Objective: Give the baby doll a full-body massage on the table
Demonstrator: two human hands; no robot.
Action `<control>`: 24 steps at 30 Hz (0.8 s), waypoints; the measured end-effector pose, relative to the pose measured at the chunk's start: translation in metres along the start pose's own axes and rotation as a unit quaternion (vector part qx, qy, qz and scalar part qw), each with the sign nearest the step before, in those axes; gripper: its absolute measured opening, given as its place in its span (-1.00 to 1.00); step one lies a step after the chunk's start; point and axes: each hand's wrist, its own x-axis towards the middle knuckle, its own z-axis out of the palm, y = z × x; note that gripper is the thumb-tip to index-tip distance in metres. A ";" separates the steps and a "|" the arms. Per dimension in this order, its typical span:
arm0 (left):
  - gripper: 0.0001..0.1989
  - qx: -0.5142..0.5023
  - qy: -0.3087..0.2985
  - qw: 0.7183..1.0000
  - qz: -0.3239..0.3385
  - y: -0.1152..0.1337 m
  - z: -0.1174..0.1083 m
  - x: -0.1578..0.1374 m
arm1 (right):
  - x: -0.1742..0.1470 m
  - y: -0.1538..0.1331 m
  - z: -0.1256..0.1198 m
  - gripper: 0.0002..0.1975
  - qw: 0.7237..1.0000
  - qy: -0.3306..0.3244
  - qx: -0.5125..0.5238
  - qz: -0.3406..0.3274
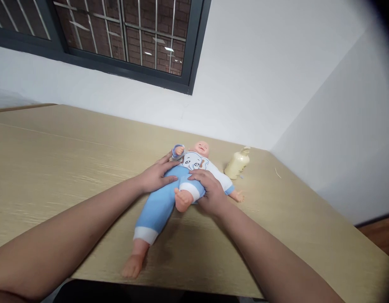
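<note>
**Rested left hand (154,176) and right hand (213,194) on doll (181,173) beside bottle (237,165)**

Found the doll on its back on the counter (71,168), just left of the bottle, with the head (202,148) farther off than the bottle's base and the straight leg (153,214) stretching well nearer. Saw the left grip spread at the waist, farther left of the bottle, thumb over the trousers (171,191) and fingers along the side by the shirt (196,162). Saw the right grip, nearer than the bottle and to its left, curved over the thigh of the bent leg (194,188), fingers resting on the cloth; could not tell about any pinch, with the thumb out of sight. Noted an outstretched arm (224,181) near the bottle, and a thin strip (278,173) to its right.

Judged the doll light, with soft clothing likely to shift a little, and head and feet (133,265) probably smoother and stiffer, so more slippery. Reckoned the trunk and hips the best hold: broad, balanced, easy on the joints. Thought a single foot or arm a poor handle, liable to twist.
</note>
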 end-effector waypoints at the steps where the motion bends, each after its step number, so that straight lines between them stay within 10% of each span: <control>1: -0.33 -0.008 0.017 1.000 -0.021 -0.002 0.001 -0.001 | -0.001 -0.005 -0.002 -0.56 1.000 -0.003 0.003 -0.001; 14: -0.11 -0.090 0.082 0.979 -0.164 -0.015 0.010 -0.005 | -0.002 -0.044 -0.005 -0.33 0.962 -0.234 -0.084 -0.112; 24: -0.17 -0.105 0.047 0.971 -0.211 -0.008 0.007 -0.005 | 0.002 -0.044 -0.008 -0.20 0.978 -0.177 0.022 -0.105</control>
